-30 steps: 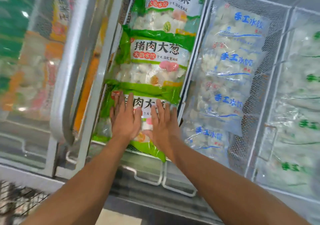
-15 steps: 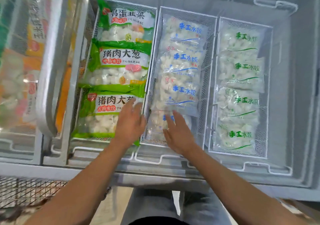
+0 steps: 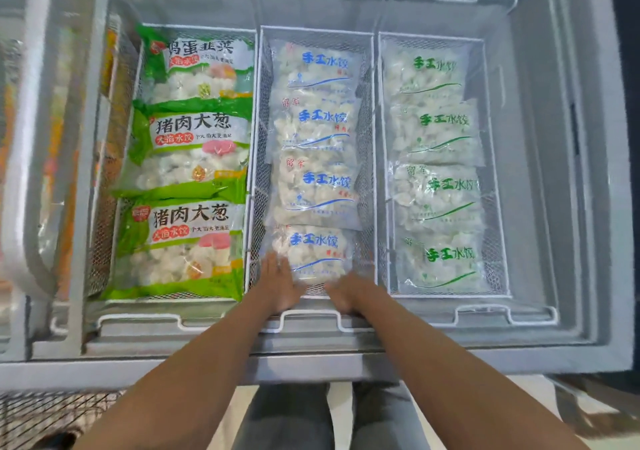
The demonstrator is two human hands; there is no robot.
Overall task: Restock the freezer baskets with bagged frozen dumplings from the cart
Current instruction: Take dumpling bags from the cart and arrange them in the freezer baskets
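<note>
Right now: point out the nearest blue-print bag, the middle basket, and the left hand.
nearest blue-print bag [image 3: 313, 252]: head view, on its clear front below the blue lettering.
middle basket [image 3: 257, 158]: head view, on its left mesh wall.
left hand [image 3: 278, 285]: head view, back of the hand.

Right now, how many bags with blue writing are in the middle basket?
4, in a row down the middle basket: far, second, third, nearest, touched by both hands. More may lie underneath.

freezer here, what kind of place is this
Most likely a shop's frozen-food section. An open chest freezer holds three wire baskets lined with rows of identical branded dumpling bags, and a wire cart stands at the lower left, which points to restocking.
</note>
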